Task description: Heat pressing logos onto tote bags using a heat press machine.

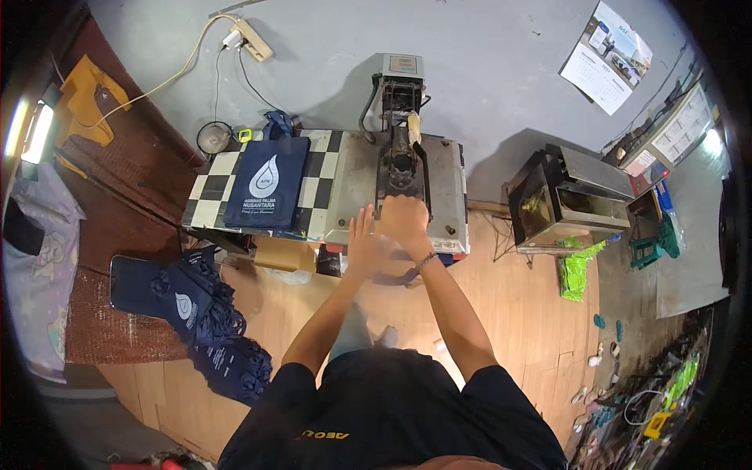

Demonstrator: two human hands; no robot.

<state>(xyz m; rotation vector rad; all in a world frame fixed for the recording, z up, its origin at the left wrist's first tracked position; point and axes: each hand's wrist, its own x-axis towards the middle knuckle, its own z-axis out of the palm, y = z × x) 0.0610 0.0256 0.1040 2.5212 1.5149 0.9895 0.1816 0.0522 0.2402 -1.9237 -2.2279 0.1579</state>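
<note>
A heat press with a worn grey metal top plate stands on the table in front of me. My right hand is closed in a fist around the black lever handle, over the middle of the plate. My left hand, slightly blurred, is held flat with fingers extended by the plate's front edge; whether it touches is unclear. A bag strap in dark fabric hangs below the front of the press. Left of the press lies a stack of navy fabric bags, the top one bearing a white drop print and writing.
The stack rests on a black-and-white checkered tabletop. More navy bags are heaped at lower left. A cardboard box is under the table edge. A metal cabinet stands at right, near lime-green packages. Cords run from a power strip.
</note>
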